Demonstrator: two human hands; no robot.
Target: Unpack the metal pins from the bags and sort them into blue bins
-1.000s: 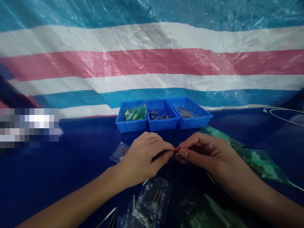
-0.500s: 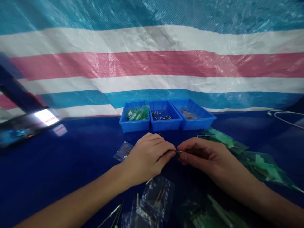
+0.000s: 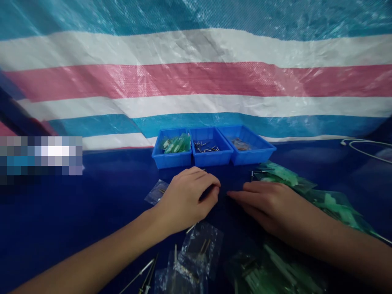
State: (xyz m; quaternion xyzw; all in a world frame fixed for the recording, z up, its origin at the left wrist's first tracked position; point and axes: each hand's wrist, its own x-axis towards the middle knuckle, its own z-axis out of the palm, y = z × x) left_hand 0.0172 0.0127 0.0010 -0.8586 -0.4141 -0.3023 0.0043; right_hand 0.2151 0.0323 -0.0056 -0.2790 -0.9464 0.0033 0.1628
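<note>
The left hand (image 3: 190, 199) curls thumb towards forefinger; right hand (image 3: 271, 200) outstretched just beside. I can't tell what either grips.

The left hand (image 3: 191, 198) turns its back to the camera, hiding its lower fingers and anything they may hold; it also covers part of a small clear bag (image 3: 155, 192). How the thumb of the right hand (image 3: 269, 200) stands cannot be told — the shadow there is too deep. The picture's bottom edge cuts off the tabletop's (image 3: 76, 208) near edge, with the metal rods (image 3: 141, 274), the lower clear bags (image 3: 179, 275) and the dim green bags (image 3: 269, 275). Toward the tabletop's left edge, a pixelated patch (image 3: 39, 156) masks something. Along its far edge, the middle bin's (image 3: 212, 159) metal pieces (image 3: 206, 148) are too small to identify.
</note>
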